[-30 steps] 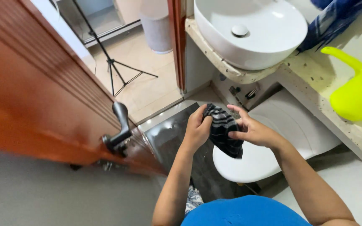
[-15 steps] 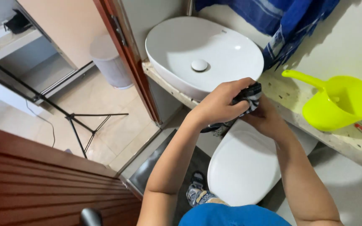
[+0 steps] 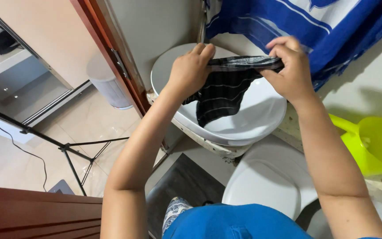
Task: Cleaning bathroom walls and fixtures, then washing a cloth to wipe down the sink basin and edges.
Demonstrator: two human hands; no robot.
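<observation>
A dark striped piece of clothing (image 3: 224,88) hangs stretched out over the white oval sink (image 3: 261,119). My left hand (image 3: 190,67) pinches its upper left edge. At the upper right edge, my right hand (image 3: 290,66) grips the same band of fabric. Both hands are raised above the basin, and the cloth's lower part droops into it.
A blue and white towel (image 3: 332,31) hangs on the wall behind the sink. A lime-green plastic scoop (image 3: 376,141) sits on the counter at right. Below is a white toilet lid (image 3: 270,181). A brown door (image 3: 32,212), a black tripod (image 3: 74,152) and a white bin (image 3: 107,84) lie to the left.
Both hands have lifted the cloth from over the toilet up to above the sink and spread it wide. The view has swung up and nearer to the basin.
</observation>
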